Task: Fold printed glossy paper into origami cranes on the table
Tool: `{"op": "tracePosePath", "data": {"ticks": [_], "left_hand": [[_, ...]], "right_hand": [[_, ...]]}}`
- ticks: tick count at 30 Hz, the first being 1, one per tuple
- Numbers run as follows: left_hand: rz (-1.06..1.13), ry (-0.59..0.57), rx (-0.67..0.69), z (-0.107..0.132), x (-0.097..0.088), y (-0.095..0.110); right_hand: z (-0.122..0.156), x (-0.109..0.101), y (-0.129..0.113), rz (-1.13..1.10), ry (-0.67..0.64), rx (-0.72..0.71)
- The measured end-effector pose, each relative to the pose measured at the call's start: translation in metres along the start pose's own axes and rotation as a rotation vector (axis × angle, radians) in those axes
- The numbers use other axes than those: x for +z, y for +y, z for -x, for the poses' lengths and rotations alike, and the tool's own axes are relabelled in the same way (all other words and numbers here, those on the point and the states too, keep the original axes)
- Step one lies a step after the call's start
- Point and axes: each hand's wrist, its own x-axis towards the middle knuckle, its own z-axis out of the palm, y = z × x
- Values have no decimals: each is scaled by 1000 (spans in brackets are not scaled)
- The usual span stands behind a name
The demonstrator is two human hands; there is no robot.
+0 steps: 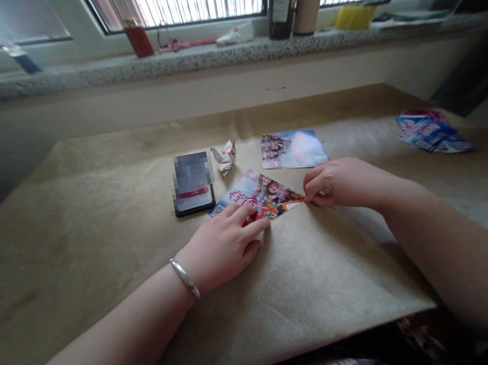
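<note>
A colourful printed paper [261, 194], folded into a triangle, lies on the brown paper-covered table [92, 234]. My left hand [224, 244], with a silver bracelet on the wrist, presses down on the paper's near left edge, fingers curled together. My right hand [341, 183] pinches the paper's right corner between thumb and fingers.
A phone [192, 183] lies just beyond the folded paper. Next to it sit a small folded paper figure [225, 157] and a flat printed sheet [291, 149]. More printed sheets [428, 133] lie at the far right. The windowsill [203, 56] holds a red cup, a jar and other items.
</note>
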Motion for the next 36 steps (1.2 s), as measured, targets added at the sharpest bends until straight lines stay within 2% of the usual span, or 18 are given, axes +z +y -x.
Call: {"op": "tracePosePath", "data": {"ticks": [13,17,22,29,36], "left_hand": [[-8,0,5,-1,-1,0],[5,18,14,-1,0,0],[6,34,19,-1,3,-2],[9,64,15,-4,7,-4],[16,95,46,-8,9,-3]], "right_hand": [[2,-6,-5,8,-3,20],[0,-6,-9,-7,60,39],[-6,2,-16,-88,182,-59],[-18,16,-37,-156,220,-245],[-25,19,-44,-33,235,-306]]}}
